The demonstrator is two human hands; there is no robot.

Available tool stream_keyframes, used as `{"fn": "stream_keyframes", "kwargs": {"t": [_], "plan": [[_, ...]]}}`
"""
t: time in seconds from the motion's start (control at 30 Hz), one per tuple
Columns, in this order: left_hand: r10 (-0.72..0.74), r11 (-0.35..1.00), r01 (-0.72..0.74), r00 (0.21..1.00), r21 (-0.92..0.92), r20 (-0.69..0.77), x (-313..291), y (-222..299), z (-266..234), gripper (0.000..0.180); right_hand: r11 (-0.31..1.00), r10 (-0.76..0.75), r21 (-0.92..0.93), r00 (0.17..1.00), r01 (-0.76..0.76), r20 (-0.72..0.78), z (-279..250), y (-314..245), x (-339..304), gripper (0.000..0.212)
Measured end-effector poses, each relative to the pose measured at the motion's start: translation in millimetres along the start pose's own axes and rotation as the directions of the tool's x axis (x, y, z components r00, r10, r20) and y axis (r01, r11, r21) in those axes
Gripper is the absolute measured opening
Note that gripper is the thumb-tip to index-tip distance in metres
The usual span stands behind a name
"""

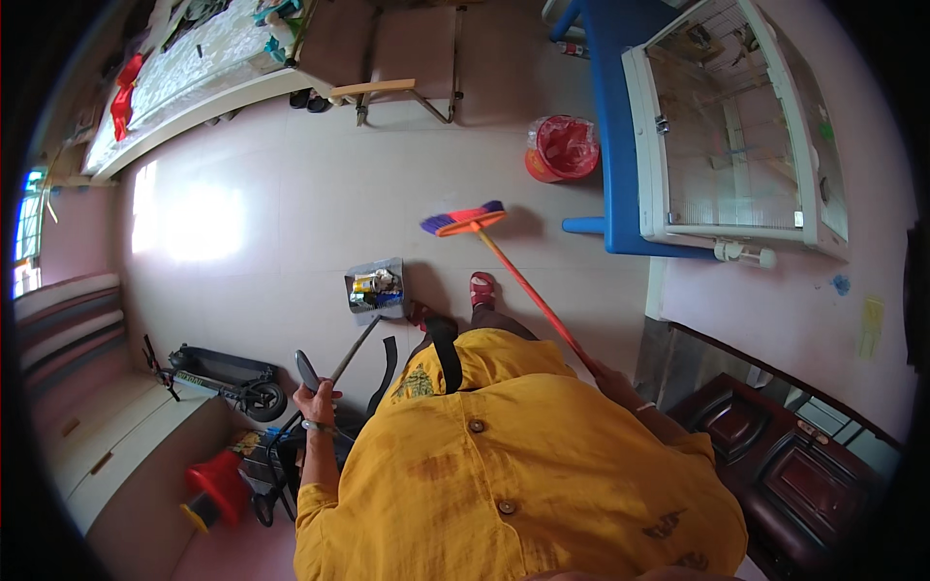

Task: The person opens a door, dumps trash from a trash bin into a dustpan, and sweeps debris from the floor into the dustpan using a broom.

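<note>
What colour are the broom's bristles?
Broom bristles: purple at both ends, pinkish red in the middle; head view.

Dustpan (392,309) at left, broom (524,287) at right.
The rubbish (376,284) lies inside the dustpan; the cage (727,145) stands on the table (621,179).

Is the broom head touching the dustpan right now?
Apart. The head view shows it: bare floor lies between the bristle end of the broom head and the nearest corner of the dustpan.

Left hand (316,399) grips a grey dustpan (394,266) containing litter (376,285); right hand (610,380) holds a red-handled broom (523,285).
</note>
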State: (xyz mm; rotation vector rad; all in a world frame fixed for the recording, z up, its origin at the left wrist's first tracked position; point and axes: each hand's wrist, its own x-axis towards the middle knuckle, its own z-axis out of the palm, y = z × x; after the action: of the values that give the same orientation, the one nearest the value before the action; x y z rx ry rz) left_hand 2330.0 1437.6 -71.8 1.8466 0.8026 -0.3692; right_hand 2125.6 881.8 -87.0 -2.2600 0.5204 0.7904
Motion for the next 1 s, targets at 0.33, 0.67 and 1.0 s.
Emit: {"fn": "stream_keyframes", "kwargs": {"t": [0.33,0.67,1.0], "plan": [[0.041,0.990,-0.046,0.998,-0.130,-0.044,-18.0,6.3,10.6,0.007,0.894,0.070,-0.446,0.969,0.044,0.236,-5.3,130.3,-5.7,0.062],[0.045,0.995,-0.056,0.990,-0.081,-0.136,-52.3,12.6,28.9,0.009,0.936,-0.019,-0.341,0.983,0.081,0.183,-45.2,10.8,117.3,0.056],[0.019,0.988,-0.046,0.984,-0.146,-0.179,-70.2,-12.2,37.0,0.008,0.851,0.255,-0.521,0.921,-0.069,0.294,-65.9,34.9,76.6,0.063]]}}
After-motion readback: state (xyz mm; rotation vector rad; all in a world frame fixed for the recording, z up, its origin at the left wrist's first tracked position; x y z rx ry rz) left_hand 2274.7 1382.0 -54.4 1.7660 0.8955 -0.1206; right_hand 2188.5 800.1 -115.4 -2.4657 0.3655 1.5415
